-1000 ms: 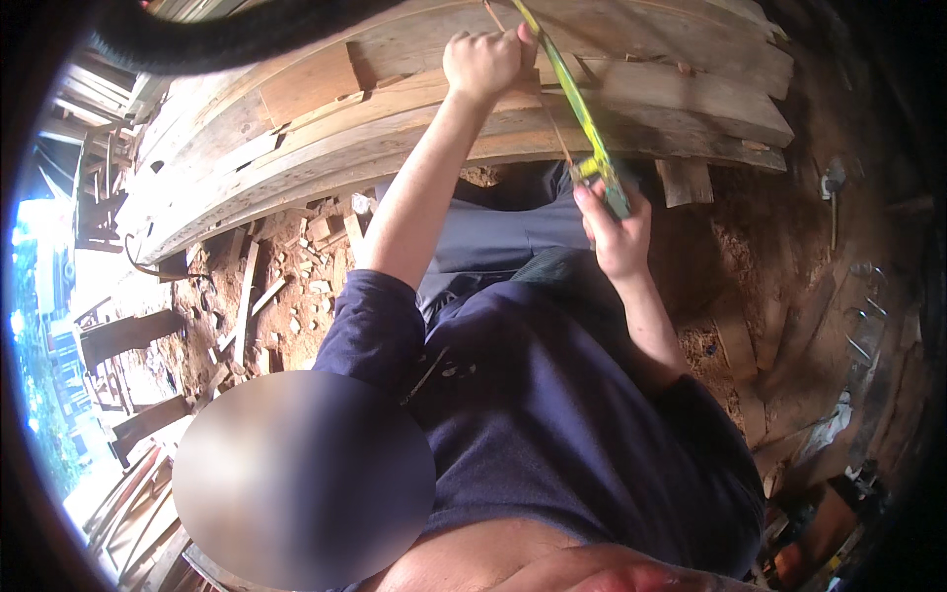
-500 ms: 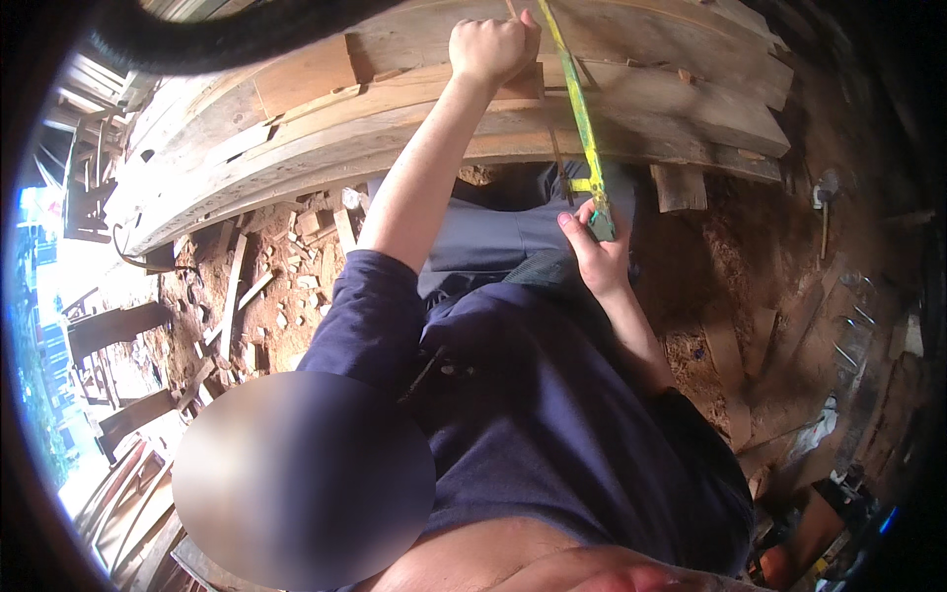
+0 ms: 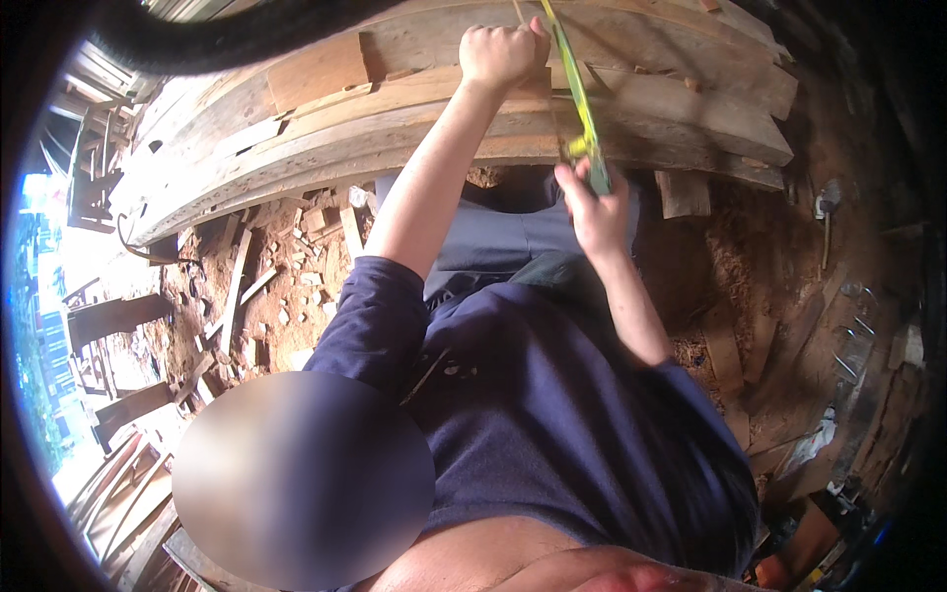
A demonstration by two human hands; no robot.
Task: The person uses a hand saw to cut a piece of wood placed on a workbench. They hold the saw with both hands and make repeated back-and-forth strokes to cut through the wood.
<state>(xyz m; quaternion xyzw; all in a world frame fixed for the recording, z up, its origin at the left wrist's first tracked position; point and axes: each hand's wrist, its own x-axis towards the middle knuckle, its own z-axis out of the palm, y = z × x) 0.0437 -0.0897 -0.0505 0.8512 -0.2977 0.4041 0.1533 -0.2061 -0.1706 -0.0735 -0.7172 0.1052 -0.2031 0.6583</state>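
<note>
From afar I see the right hand (image 3: pixel 598 215) gripping the yellow-green saw (image 3: pixel 580 104), likely for control, and the left hand (image 3: pixel 500 59) clenched over far planks (image 3: pixel 691 104), perhaps bracing, any contents hidden.

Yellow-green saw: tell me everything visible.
The saw has a yellow and green frame, apparently painted metal, and a thin brownish blade. It slants over the planks, far end out of view. The right hand grips its near end; the left hand is close. Whether the blade touches wood is unclear.
</note>
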